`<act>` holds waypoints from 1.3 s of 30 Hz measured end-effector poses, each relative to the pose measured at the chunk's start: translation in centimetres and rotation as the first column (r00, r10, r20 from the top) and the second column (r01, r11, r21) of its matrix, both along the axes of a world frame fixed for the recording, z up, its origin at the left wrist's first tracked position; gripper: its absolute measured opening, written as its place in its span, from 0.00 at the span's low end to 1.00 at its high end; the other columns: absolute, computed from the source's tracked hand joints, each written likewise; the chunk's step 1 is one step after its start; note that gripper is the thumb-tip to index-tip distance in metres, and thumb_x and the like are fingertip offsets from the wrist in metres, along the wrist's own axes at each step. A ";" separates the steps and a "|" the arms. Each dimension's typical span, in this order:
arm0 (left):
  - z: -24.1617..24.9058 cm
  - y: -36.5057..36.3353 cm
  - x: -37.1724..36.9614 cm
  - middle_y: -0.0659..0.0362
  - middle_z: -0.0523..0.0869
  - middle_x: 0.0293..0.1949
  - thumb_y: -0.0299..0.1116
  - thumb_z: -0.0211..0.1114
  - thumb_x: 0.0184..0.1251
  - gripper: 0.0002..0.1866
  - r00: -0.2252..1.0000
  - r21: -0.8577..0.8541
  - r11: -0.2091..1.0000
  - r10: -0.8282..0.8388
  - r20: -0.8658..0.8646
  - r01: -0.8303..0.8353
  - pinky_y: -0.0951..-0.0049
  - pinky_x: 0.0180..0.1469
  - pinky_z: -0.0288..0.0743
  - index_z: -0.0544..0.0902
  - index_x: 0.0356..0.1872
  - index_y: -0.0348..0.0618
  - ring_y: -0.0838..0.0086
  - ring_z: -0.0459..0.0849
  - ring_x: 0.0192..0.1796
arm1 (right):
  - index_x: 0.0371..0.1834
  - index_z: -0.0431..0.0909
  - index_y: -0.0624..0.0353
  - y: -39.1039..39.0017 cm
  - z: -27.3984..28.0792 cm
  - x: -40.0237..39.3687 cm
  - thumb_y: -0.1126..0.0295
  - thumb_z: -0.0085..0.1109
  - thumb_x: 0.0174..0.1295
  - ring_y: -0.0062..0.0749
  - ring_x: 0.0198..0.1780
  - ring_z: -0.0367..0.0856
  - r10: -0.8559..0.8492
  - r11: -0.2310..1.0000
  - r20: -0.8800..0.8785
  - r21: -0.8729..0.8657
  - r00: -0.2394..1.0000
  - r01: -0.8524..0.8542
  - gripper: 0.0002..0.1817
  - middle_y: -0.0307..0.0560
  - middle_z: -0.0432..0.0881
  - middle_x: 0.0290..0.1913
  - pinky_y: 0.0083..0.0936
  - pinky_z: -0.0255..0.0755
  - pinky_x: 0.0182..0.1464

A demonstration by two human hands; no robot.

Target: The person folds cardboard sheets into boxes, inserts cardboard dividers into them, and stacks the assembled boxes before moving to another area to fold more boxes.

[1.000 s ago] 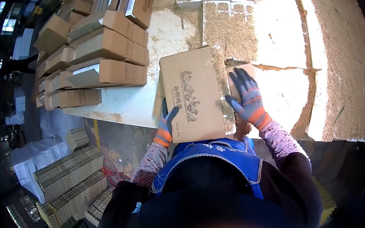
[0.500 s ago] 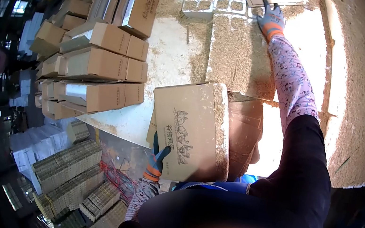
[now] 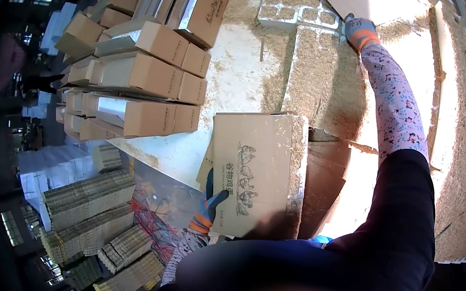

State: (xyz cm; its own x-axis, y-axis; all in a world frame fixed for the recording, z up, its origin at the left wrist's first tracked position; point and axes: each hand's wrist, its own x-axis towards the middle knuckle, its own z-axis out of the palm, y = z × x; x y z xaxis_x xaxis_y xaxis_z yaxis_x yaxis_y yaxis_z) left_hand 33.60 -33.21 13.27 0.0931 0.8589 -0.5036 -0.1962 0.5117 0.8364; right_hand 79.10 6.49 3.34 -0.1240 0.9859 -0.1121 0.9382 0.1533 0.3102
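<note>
My left hand [image 3: 208, 207], in a grey and orange glove, grips the left edge of a cardboard box [image 3: 264, 181] printed with hens and Chinese characters. Its thumb lies on the printed face. Chaff clings to a pale strip along the box's right side. Further away, my right hand [image 3: 360, 33] is closed at the near corner of a flat cardboard piece [image 3: 377, 2]; part of its fingers is hidden. Beneath that hand lie pale foam blocks [image 3: 320, 17] with square cells, covered in chaff.
Several open cardboard boxes [image 3: 146, 80] stand in rows at the left on a white surface [image 3: 232, 72]. Brown cardboard [image 3: 322, 178] lies right of the held box. Below left are stacks of trays [image 3: 88, 195] and red strands [image 3: 156, 225] on the floor.
My right hand has drawn in its outstretched fingers at the flat cardboard's edge, and that piece has turned. My left hand still holds the printed box. The whole view has shifted slightly.
</note>
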 end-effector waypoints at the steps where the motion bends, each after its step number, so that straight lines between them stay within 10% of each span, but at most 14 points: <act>1: -0.8 -0.1 -0.7 0.52 0.75 0.55 0.30 0.57 0.61 0.33 0.998 0.037 0.999 -0.038 -0.053 0.040 0.70 0.51 0.74 0.56 0.67 0.42 0.69 0.76 0.51 | 0.43 0.74 0.64 -2.0 1.2 0.2 0.70 0.44 0.62 0.47 0.30 0.82 0.072 0.996 -0.047 0.050 0.996 -0.070 0.12 0.56 0.83 0.34 0.38 0.76 0.33; 7: -0.8 -0.3 -1.3 0.53 0.75 0.54 0.27 0.55 0.65 0.30 0.991 0.032 0.993 -0.106 -0.081 0.109 0.73 0.50 0.76 0.56 0.67 0.45 0.70 0.77 0.52 | 0.31 0.77 0.48 -20.9 7.3 0.0 0.66 0.53 0.59 0.35 0.33 0.79 0.235 0.902 -0.381 0.429 0.894 -0.055 0.04 0.38 0.80 0.28 0.30 0.70 0.43; 10: -1.4 -0.7 -1.3 0.54 0.76 0.53 0.27 0.57 0.66 0.31 0.994 -0.043 0.996 -0.075 0.079 0.079 0.72 0.46 0.80 0.55 0.67 0.47 0.71 0.79 0.49 | 0.31 0.78 0.52 -30.9 7.3 1.5 0.71 0.60 0.49 0.40 0.42 0.75 0.023 0.977 -0.405 0.203 0.914 0.065 0.05 0.43 0.79 0.37 0.34 0.69 0.46; 12: -0.4 -0.6 -0.6 0.54 0.76 0.52 0.28 0.58 0.66 0.31 0.969 0.287 0.933 -0.170 -0.179 0.216 0.72 0.43 0.81 0.55 0.67 0.48 0.71 0.80 0.47 | 0.35 0.80 0.52 -35.9 8.5 2.0 0.67 0.64 0.46 0.42 0.48 0.73 -0.048 0.996 -0.556 0.035 0.830 0.082 0.11 0.45 0.77 0.44 0.35 0.68 0.50; 13: 1.1 -0.1 0.0 0.54 0.78 0.50 0.29 0.60 0.65 0.30 0.997 -0.021 1.000 -0.021 0.081 0.023 0.73 0.42 0.81 0.59 0.66 0.45 0.71 0.81 0.45 | 0.37 0.80 0.50 -38.0 9.3 1.9 0.64 0.65 0.46 0.42 0.51 0.72 -0.071 0.997 -0.576 -0.005 0.814 0.083 0.14 0.44 0.76 0.45 0.35 0.67 0.53; 16: -0.1 -0.1 -0.5 0.54 0.79 0.48 0.31 0.61 0.64 0.27 0.979 -0.084 0.996 0.005 0.204 0.013 0.73 0.41 0.81 0.64 0.63 0.41 0.70 0.81 0.45 | 0.45 0.79 0.51 -41.4 11.2 1.5 0.49 0.66 0.43 0.41 0.57 0.70 -0.239 0.970 -0.601 -0.178 0.762 0.164 0.27 0.45 0.74 0.51 0.36 0.68 0.55; 19: -0.8 0.1 -1.0 0.54 0.80 0.48 0.32 0.62 0.63 0.24 0.988 -0.029 0.999 -0.039 0.149 0.043 0.71 0.42 0.81 0.68 0.60 0.40 0.69 0.81 0.47 | 0.50 0.76 0.60 -41.1 9.4 0.8 0.41 0.65 0.46 0.45 0.49 0.76 -0.528 0.723 -0.843 -0.381 0.105 0.576 0.36 0.53 0.78 0.47 0.31 0.69 0.55; 23: 0.6 -0.3 -0.6 0.56 0.80 0.48 0.34 0.64 0.61 0.25 0.984 -0.079 0.996 -0.018 0.177 0.033 0.71 0.47 0.79 0.71 0.58 0.39 0.69 0.81 0.48 | 0.59 0.65 0.72 -40.9 7.0 -0.9 0.54 0.65 0.54 0.40 0.55 0.73 -0.632 0.534 -0.766 -0.320 0.118 0.782 0.38 0.58 0.74 0.55 0.32 0.66 0.57; 28: 1.1 -0.4 -0.5 0.57 0.82 0.46 0.37 0.65 0.60 0.24 0.985 -0.073 0.997 -0.013 0.174 0.026 0.72 0.46 0.78 0.75 0.55 0.36 0.71 0.82 0.46 | 0.60 0.65 0.69 -40.2 -2.3 -1.5 0.69 0.61 0.58 0.35 0.51 0.76 0.277 0.523 -0.830 -0.292 -0.483 0.801 0.28 0.53 0.75 0.54 0.27 0.69 0.56; 30: 0.3 -0.3 -0.7 0.57 0.82 0.45 0.37 0.66 0.59 0.24 0.991 -0.049 0.999 -0.009 0.136 0.016 0.74 0.44 0.78 0.75 0.54 0.36 0.71 0.82 0.44 | 0.59 0.66 0.68 -43.4 8.5 -5.4 0.73 0.59 0.60 0.30 0.49 0.76 0.231 0.760 -0.747 -0.262 -0.624 0.595 0.24 0.51 0.76 0.53 0.21 0.72 0.52; 34: -0.8 0.0 -1.2 0.57 0.82 0.45 0.37 0.67 0.58 0.25 0.983 -0.032 0.998 -0.042 0.178 0.048 0.75 0.43 0.78 0.75 0.54 0.36 0.72 0.82 0.43 | 0.65 0.62 0.63 -44.8 11.2 -8.7 0.74 0.57 0.61 0.27 0.53 0.75 0.136 0.858 -0.896 -0.106 -0.422 0.503 0.28 0.50 0.75 0.56 0.20 0.71 0.52; 35: -0.2 -0.1 -1.0 0.57 0.82 0.45 0.37 0.67 0.58 0.24 0.981 -0.036 0.998 -0.039 0.190 0.047 0.74 0.43 0.78 0.75 0.54 0.37 0.71 0.82 0.43 | 0.68 0.58 0.62 -44.8 11.1 -9.0 0.75 0.58 0.60 0.29 0.55 0.74 0.112 0.860 -0.994 0.097 0.001 0.502 0.32 0.51 0.73 0.58 0.21 0.69 0.55; 38: 0.4 -0.1 -0.8 0.57 0.81 0.45 0.35 0.67 0.57 0.25 0.980 -0.026 0.999 -0.035 0.198 0.041 0.72 0.43 0.80 0.73 0.56 0.40 0.70 0.83 0.43 | 0.69 0.57 0.60 -45.3 10.9 -10.2 0.74 0.60 0.57 0.31 0.58 0.72 -0.065 0.897 -0.887 -0.253 -0.457 0.362 0.35 0.53 0.73 0.59 0.24 0.65 0.60; 39: 0.7 -0.3 -0.6 0.57 0.81 0.45 0.34 0.67 0.57 0.24 0.977 -0.018 1.000 -0.020 0.212 0.025 0.70 0.43 0.80 0.74 0.56 0.43 0.69 0.83 0.43 | 0.69 0.57 0.60 -45.4 10.6 -10.4 0.73 0.61 0.57 0.30 0.57 0.72 -0.184 0.900 -0.949 -0.267 -0.255 0.344 0.36 0.52 0.73 0.59 0.23 0.66 0.59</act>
State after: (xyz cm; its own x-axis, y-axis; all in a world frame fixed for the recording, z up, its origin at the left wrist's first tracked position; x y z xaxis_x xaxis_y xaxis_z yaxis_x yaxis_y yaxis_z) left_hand 32.99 -33.54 14.02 0.2188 0.8449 -0.4881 -0.3558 0.5349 0.7664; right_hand 68.72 -38.89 13.93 0.2693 0.9547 -0.1265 0.0942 -0.1569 -0.9831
